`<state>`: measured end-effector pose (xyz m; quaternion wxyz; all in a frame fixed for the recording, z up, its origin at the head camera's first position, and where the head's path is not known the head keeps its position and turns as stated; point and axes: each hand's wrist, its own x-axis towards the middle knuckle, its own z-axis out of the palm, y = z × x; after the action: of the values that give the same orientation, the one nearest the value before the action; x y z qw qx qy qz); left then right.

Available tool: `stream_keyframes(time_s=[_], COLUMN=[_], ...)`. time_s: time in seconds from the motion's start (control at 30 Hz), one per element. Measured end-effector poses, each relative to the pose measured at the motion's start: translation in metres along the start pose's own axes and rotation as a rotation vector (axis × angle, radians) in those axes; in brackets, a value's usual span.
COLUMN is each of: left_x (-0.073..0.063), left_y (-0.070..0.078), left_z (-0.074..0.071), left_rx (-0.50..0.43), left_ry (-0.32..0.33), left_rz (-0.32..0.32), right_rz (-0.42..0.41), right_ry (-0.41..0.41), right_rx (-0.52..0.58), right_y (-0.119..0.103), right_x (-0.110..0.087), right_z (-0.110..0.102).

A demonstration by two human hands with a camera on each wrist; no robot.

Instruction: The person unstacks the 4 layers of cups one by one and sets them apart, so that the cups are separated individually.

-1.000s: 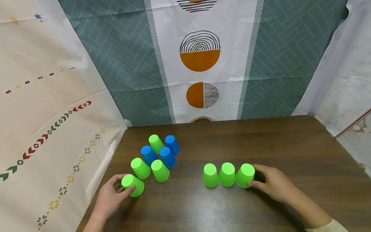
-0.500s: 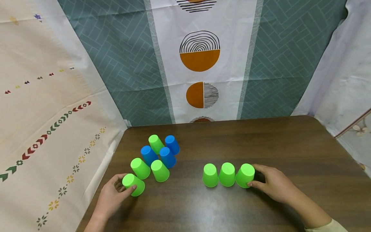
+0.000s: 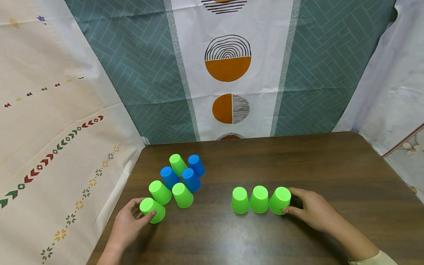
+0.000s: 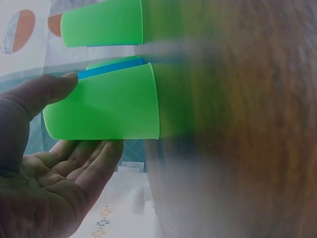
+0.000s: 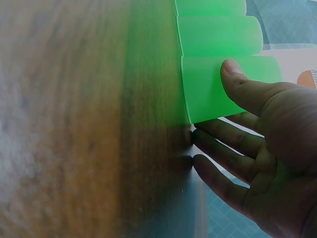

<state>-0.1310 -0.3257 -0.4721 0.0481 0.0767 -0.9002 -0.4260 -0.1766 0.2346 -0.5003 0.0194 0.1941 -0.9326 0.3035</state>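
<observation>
In the head view my left hand (image 3: 127, 222) grips an upside-down green cup (image 3: 151, 208) at the table's left side, thumb on its near side and fingers behind. The left wrist view shows this cup (image 4: 106, 109) with its rim right at the tabletop. My right hand (image 3: 311, 211) holds another upturned green cup (image 3: 279, 198), the rightmost of a row of three. In the right wrist view the thumb lies along that cup (image 5: 205, 89) while the fingers pass behind it. To its left stand a middle green cup (image 3: 259, 199) and a left green cup (image 3: 240, 200), close together.
Beyond my left hand, more upturned cups cluster: green cups (image 3: 183, 195) and blue cups (image 3: 191, 180), standing close together. All are on a brown wooden table (image 3: 225, 239). Patterned cloths hang at the back (image 3: 232, 81) and left (image 3: 66, 154), with a white cloth (image 3: 391, 92) at the right.
The cup in my left hand has shifted very slightly away from me, toward the cluster. My right hand and the row of three cups have not moved.
</observation>
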Motion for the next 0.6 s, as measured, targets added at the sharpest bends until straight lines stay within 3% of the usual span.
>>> stream_keyframes(time_s=[0.23,0.6], left_x=[0.0004,0.0017], left_y=[-0.0007,0.0001], left_z=[0.0001,0.0003], left_rx=[0.013,0.019], left_ry=[-0.003,0.005], left_rz=[-0.022,0.000], right_rz=[-0.002,-0.001], right_ry=[0.002,-0.005], right_rx=[0.004,0.014], right_y=[0.0005,0.0006], right_x=[-0.0005,0.0000], right_z=[0.0005,0.0002])
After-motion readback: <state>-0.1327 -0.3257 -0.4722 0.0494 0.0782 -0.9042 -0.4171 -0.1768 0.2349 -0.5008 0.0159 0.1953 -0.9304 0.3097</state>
